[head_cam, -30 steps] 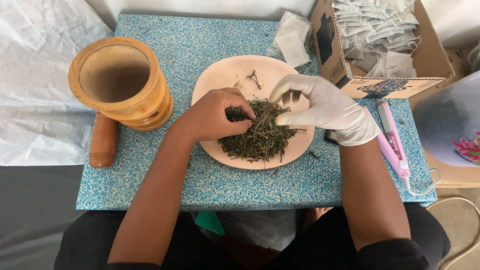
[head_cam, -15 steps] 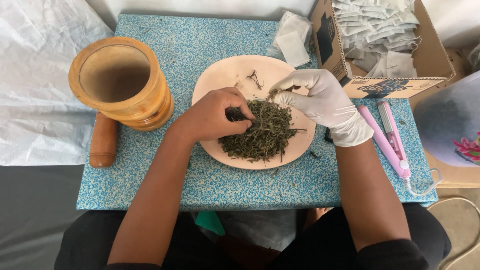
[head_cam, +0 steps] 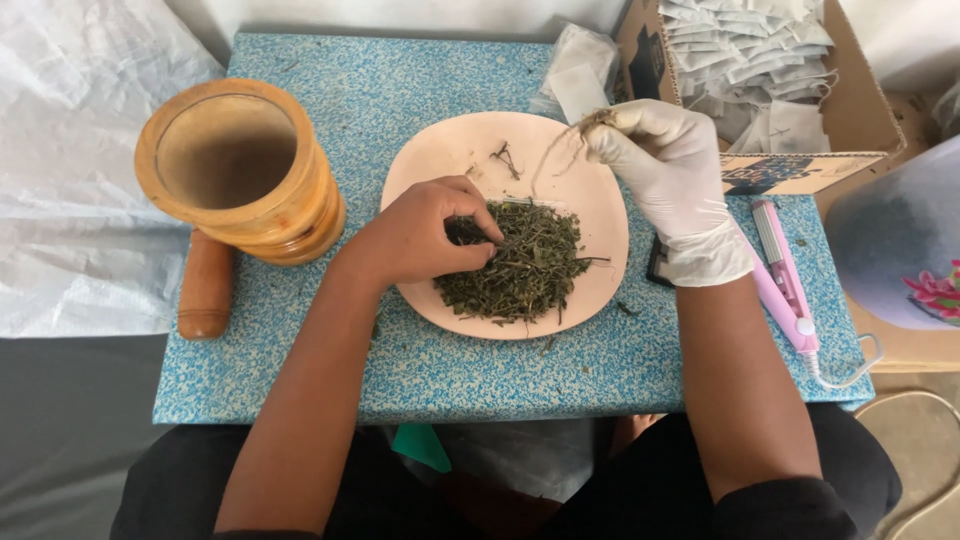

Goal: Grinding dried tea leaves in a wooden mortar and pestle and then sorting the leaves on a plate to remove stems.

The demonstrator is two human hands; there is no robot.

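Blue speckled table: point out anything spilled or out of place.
A few dried herb bits lie off the round pink plate, on the blue speckled table by its lower right rim. Nothing else stands out.

**A small blue-speckled table and its load**

The blue speckled table (head_cam: 400, 370) carries a pale round plate (head_cam: 600, 215) at its centre. A wooden mortar (head_cam: 240, 175) stands near the left edge, a wooden pestle (head_cam: 205, 285) lying beside it. A pink handheld tool (head_cam: 785, 275) lies along the right edge, and clear plastic bags (head_cam: 578, 70) sit at the far edge.
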